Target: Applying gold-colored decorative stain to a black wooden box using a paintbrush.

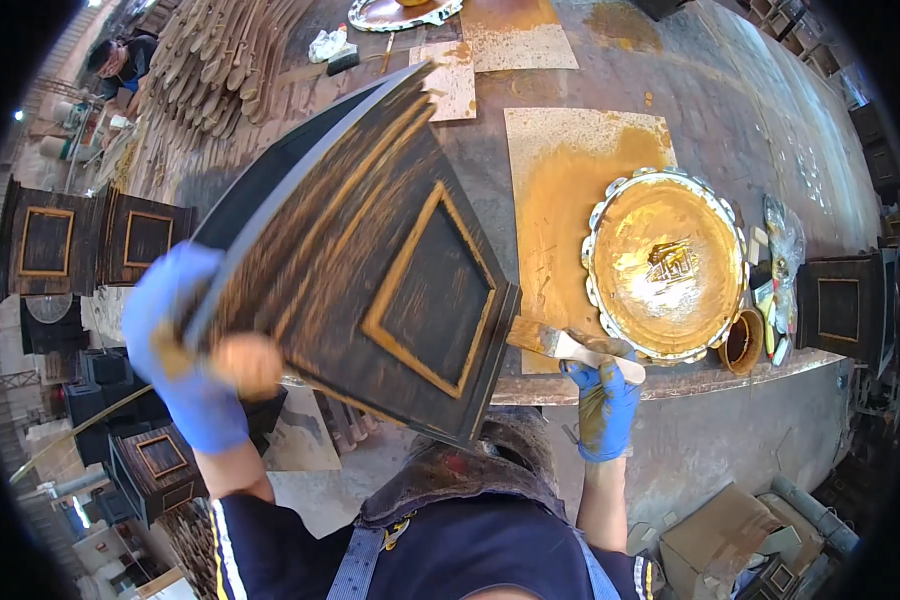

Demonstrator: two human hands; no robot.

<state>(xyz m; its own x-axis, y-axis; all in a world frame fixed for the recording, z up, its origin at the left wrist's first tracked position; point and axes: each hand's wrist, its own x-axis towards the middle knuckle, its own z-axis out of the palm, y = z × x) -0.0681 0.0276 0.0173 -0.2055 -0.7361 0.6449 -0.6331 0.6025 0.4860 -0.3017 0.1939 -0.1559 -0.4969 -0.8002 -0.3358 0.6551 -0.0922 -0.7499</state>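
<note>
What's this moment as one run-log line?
Left grip: dark paneled wooden piece, tilted | Right grip: brush, bristles close to piece | Nearby: round tray, brown liquid inside

On my distant feed, the blue-gloved left hand (173,325) is smeared by blur, as is the nearest corner of the dark wooden box (370,250), whose far side I cannot see. The right hand (606,400) covers part of the brush (538,338). The top edge crops a round tray (402,24). A co-worker (128,68) appears too small to read.

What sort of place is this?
Probably a furniture-finishing workshop: the right hand holds a flat paintbrush beside a round basin of amber liquid, and several dark panelled wooden pieces stand around.
</note>
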